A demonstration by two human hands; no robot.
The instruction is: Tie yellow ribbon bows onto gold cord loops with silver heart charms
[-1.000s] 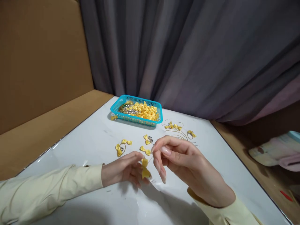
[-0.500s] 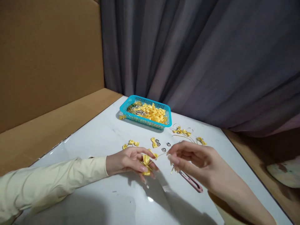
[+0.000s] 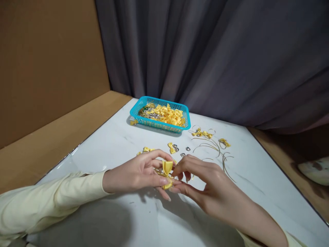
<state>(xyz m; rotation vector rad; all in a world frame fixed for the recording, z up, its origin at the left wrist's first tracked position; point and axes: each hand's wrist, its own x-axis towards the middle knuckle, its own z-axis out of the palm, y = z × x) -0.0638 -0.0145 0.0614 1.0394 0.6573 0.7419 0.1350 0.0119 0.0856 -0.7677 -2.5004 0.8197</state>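
From the head view, my left hand (image 3: pixel 133 176) pinches a yellow bow (image 3: pixel 166 171) between thumb and fingertips, holding it just above the table (image 3: pixel 108 147) with a small silver bit tucked against it. My right hand (image 3: pixel 205 181) meets it from the other side, its fingertips (image 3: pixel 177 169) closed narrowly on the bow's edge, so both hands grip the same piece. I judge this bow to be mid-assembly, not yet let go. Just beyond my fingers lie loose silver pieces (image 3: pixel 181 152) and two more bows (image 3: pixel 171 147), apparently waiting. Farther off, beyond my right hand, a few bows on wire rings (image 3: pixel 203 133) look finished. The basket (image 3: pixel 144 118) behind them all is heaped with bows, so I reckon most of the work is left.
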